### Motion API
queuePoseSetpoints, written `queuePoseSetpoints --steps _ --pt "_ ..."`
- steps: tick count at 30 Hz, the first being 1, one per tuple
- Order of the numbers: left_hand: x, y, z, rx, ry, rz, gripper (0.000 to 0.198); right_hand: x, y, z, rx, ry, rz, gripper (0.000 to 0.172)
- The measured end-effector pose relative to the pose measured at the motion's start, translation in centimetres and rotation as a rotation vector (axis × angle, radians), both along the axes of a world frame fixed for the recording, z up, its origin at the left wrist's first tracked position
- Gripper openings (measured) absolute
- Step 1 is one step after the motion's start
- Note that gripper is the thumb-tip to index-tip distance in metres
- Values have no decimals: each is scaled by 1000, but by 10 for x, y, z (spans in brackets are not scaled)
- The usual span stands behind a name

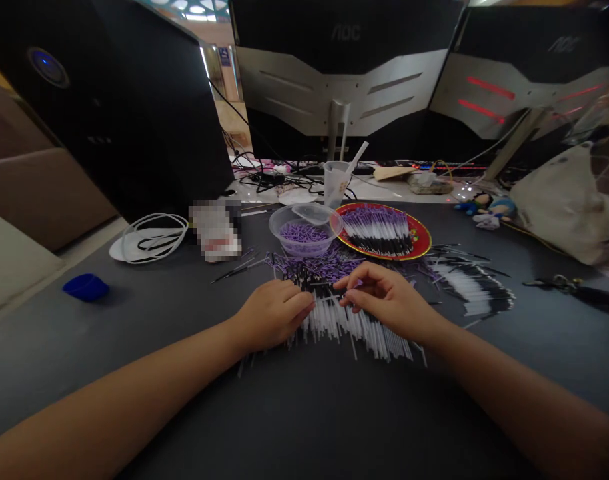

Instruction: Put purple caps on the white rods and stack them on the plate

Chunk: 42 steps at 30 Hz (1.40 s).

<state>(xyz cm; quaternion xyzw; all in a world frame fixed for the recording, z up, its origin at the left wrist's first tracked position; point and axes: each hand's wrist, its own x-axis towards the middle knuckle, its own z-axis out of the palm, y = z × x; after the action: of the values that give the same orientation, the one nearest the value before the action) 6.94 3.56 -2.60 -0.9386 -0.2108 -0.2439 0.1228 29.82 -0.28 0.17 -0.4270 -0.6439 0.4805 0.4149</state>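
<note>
My left hand (274, 315) and my right hand (384, 297) meet over a pile of thin white refill tubes (357, 327) on the dark table. Both hands are closed in a pinch on the two ends of one thin black-and-white refill (324, 287) held between them. Loose purple caps (329, 265) lie scattered just beyond the hands. A clear plastic bowl (304, 230) behind them holds more purple caps. A red plate (419, 233) carries a row of refills with purple caps on. A second heap of black-tipped refills (477, 287) lies right of my right hand.
A black computer case (119, 100) stands at the back left, two monitors (344, 60) across the back. A blue cap (85, 287), a coiled white cable (154, 237), a plastic cup (335, 181), a white bag (569, 200) and small toy figures (487, 208) sit around the work area.
</note>
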Motion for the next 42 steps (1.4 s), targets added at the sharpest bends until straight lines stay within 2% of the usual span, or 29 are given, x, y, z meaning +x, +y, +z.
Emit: queuePoseSetpoints --steps 3,16,23,27,31,38,40,42 --pt "0 0 -1 28 5 -12 21 2 1 0 49 63 -13 7" --pt "2 -4 0 -3 -48 -56 21 0 -5 0 -40 257 111 6" --pt "2 -6 -2 -17 -52 -42 21 -3 -7 3 16 140 25 7" --pt "3 -14 1 17 -90 -13 18 -8 -10 -1 94 78 65 7" --pt "5 -20 3 77 -44 -20 14 -12 -14 -6 217 -142 75 9" --pt "5 -19 4 139 91 -37 18 -5 -16 -9 650 -748 137 17" --pt "4 -20 5 154 143 -63 18 -5 -18 -9 672 -854 190 19" --pt "4 -22 5 164 169 -84 18 -7 -19 -10 619 -852 229 18"
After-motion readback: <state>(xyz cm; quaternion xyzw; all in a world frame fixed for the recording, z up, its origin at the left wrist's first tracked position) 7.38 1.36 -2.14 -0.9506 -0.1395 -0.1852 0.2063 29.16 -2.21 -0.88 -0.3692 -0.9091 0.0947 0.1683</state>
